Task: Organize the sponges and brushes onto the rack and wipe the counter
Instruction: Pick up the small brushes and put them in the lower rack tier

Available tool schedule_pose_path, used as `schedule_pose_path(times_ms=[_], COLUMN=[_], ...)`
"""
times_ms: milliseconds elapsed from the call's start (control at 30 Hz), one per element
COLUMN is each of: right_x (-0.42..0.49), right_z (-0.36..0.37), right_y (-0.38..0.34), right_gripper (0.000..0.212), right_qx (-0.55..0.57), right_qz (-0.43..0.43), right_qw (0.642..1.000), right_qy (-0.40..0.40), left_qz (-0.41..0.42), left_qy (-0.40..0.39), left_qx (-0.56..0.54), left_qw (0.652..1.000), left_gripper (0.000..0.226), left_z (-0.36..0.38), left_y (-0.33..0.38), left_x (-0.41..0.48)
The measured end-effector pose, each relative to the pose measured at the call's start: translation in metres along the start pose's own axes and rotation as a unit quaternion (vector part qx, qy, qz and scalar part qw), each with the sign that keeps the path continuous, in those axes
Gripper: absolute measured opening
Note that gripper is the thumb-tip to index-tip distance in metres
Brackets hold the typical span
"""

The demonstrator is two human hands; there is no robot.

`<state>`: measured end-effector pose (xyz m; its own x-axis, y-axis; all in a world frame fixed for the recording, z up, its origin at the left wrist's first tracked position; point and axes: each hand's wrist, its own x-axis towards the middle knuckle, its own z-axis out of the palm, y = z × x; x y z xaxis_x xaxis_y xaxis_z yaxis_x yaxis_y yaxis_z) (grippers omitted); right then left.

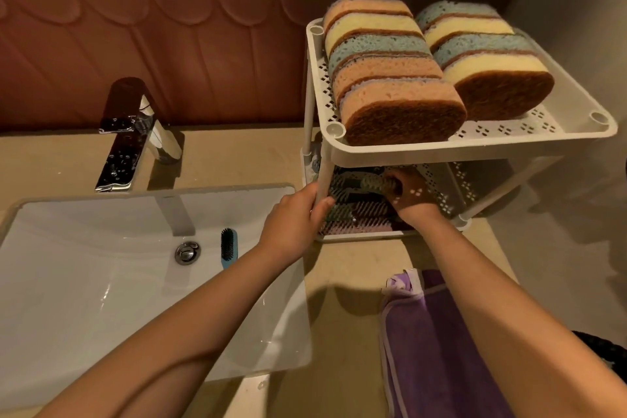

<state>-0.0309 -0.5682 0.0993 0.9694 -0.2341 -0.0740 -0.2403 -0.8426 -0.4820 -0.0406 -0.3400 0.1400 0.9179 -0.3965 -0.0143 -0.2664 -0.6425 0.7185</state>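
A white two-tier rack (475, 146) stands on the beige counter (356, 282) at the right. Two rows of coloured sponges (390, 71) stand on edge on its top shelf. Several brushes (359, 210) lie on the lower shelf. My left hand (298, 217) is wrapped around the rack's front left post. My right hand (407, 197) reaches into the lower shelf and is closed on a green brush (376, 184). One blue brush with black bristles (229, 247) lies in the white sink (84, 282). A purple cloth (434, 343) rests on the counter under my right forearm.
A chrome faucet (135, 132) stands behind the sink at the left. A brown tiled wall and a mirror edge run along the back. A dark wall closes off the right side beyond the rack.
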Motion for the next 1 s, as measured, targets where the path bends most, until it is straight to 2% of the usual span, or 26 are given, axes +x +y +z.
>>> schedule_pose_path(times_ms=[133,333,600,833,1000], right_x=[0.02,0.028,0.021,0.015,0.001], right_z=[0.006,0.014,0.013,0.014,0.011], right_y=[0.0,0.007,0.01,0.01,0.004], right_gripper=[0.032,0.034,0.029,0.032,0.037], right_qx=[0.007,0.026,0.021,0.016,0.025], right_qz=[-0.017,-0.018,-0.039,-0.032,-0.025], right_qw=[0.998,0.996,0.995,0.995,0.998], right_qy=[-0.057,-0.084,-0.085,-0.09,-0.046], left_qz=[0.007,0.013,0.021,0.025,0.013], left_qy=[-0.004,0.012,-0.03,-0.026,-0.048], left_qx=[0.006,0.022,0.016,0.005,-0.034], left_qw=[1.0,1.0,0.999,0.999,0.998], left_gripper=[0.015,0.023,0.018,0.02,0.015], left_z=[0.001,0.005,-0.002,-0.002,-0.003], left_y=[-0.005,-0.009,-0.007,-0.007,-0.006], left_x=[0.003,0.003,0.007,0.007,0.007])
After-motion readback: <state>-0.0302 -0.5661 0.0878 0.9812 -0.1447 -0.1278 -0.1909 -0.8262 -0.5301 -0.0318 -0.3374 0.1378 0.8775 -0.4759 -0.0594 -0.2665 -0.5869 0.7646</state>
